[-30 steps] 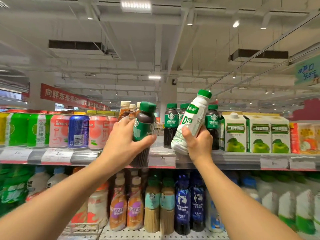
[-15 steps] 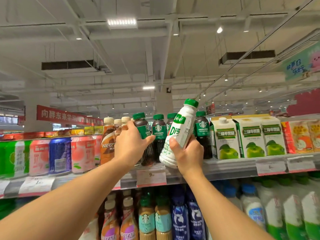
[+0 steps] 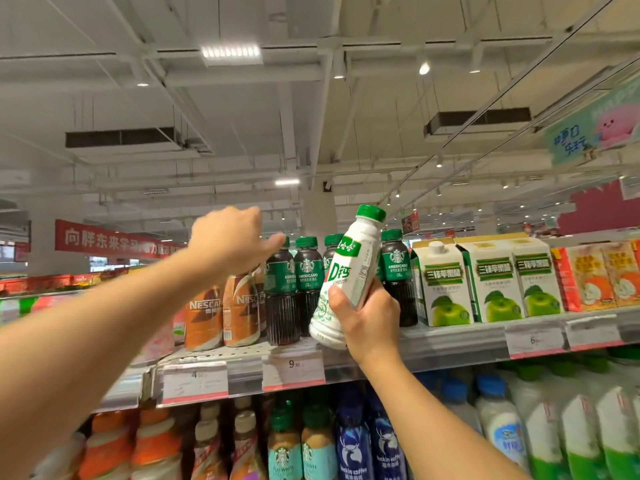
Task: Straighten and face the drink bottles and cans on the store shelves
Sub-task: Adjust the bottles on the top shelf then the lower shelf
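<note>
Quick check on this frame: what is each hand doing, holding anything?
Left hand: reaches above the dark green-capped coffee bottles; grip cannot be told.
Right hand: holds the tilted white plastic bottle with a green cap.

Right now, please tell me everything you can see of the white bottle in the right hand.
The white bottle looks like opaque plastic, with a green ribbed screw cap and a label showing a large green "D" with a red stroke and Chinese characters. It appears closed. It tilts, cap up and to the right, held in the air in front of the top shelf and the dark Americano bottles. The right hand grips its lower half, thumb on the front; nothing else seems to touch it.
</note>
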